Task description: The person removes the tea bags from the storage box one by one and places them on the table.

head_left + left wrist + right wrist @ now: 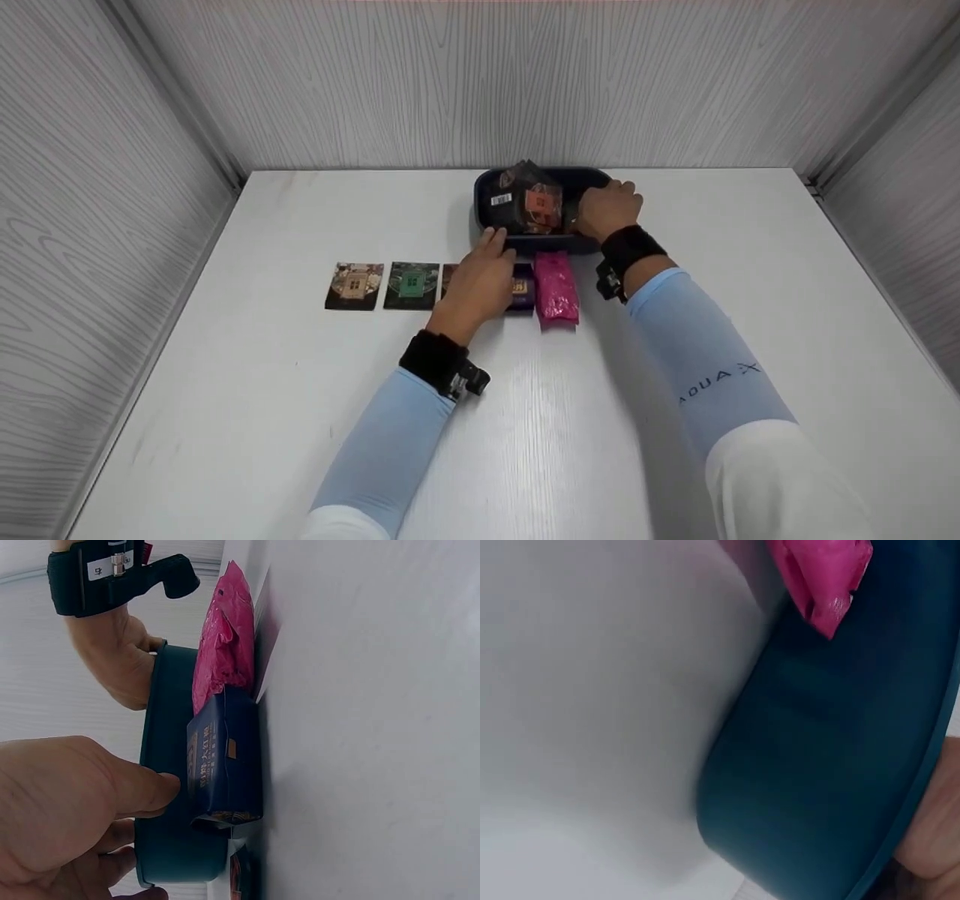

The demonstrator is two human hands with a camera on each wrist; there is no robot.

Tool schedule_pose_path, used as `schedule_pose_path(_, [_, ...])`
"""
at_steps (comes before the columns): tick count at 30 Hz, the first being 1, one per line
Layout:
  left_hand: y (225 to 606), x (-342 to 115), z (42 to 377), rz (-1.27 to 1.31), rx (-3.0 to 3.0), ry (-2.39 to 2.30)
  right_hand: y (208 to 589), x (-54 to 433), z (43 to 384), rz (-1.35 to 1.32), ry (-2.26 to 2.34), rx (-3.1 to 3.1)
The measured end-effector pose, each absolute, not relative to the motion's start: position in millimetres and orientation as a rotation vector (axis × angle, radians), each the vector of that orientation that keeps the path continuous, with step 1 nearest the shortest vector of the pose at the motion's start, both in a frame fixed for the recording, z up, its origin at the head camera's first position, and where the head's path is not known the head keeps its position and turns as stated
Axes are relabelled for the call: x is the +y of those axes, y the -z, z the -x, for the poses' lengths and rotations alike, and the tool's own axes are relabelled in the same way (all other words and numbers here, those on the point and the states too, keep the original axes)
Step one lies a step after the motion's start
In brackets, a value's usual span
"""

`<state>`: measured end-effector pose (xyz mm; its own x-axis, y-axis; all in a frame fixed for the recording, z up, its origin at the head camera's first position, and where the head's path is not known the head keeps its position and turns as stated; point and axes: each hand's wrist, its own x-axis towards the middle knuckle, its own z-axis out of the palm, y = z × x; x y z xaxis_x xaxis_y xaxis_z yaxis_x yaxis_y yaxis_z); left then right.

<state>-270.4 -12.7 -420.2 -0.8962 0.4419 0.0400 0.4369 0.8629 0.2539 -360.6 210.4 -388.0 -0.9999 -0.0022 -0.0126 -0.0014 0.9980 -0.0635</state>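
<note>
A dark blue-green tub [536, 244] stands at the back of the table. Inside its left part leans a black bag with an orange label [525, 202]. My left hand [484, 281] pinches the tub's front rim, thumb on the outer wall and fingers over the edge. Reaching into the tub's right end is my right hand [611, 210]; its fingertips are hidden, and a small dark thing shows beside them, too little to name. Against the tub's front wall lie a dark blue packet [225, 757] and a pink foil packet [556, 291].
Left of the pink packet, flat packets run in a row: a beige and black one [355, 286], a green and black one [412, 285], and another partly under my left hand. The white table [225, 390] meets grey panel walls at the back and sides.
</note>
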Motion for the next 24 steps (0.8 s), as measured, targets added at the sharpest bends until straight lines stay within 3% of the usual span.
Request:
schedule_pose_path(18, [421.0,-11.2,264.8,-0.8,3.001,-0.38,400.6,157.5,362.7,0.119,0.925,2.99])
schedule_pose_path(24, [420.0,-20.0,265.7,-0.678,2.994,-0.872,390.5,169.3,339.6,0.177,1.517,2.865])
